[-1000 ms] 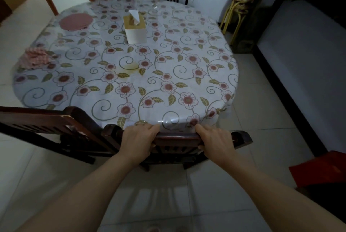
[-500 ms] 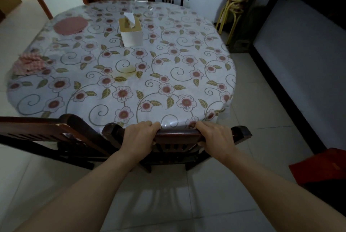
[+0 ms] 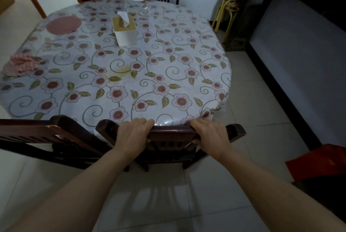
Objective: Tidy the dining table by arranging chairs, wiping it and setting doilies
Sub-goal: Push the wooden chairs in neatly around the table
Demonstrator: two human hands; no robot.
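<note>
Over the last second the chair [image 3: 172, 134], its top rail clasped by the left hand [image 3: 133, 134] and right hand [image 3: 210, 134], had slid closer under the table [image 3: 215, 81], nearly tucked.

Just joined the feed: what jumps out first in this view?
Both hands grip the top rail of a dark wooden chair at the table's near edge, left hand and right hand. The floral tablecloth fills the middle, with a tissue box at the centre back and a yellowish stain before it.

chair [image 3: 171, 132]: dark wood — polished, smooth
table [image 3: 209, 59]: floral cloth under glossy clear plastic
floor [image 3: 252, 98]: glossy tile
</note>
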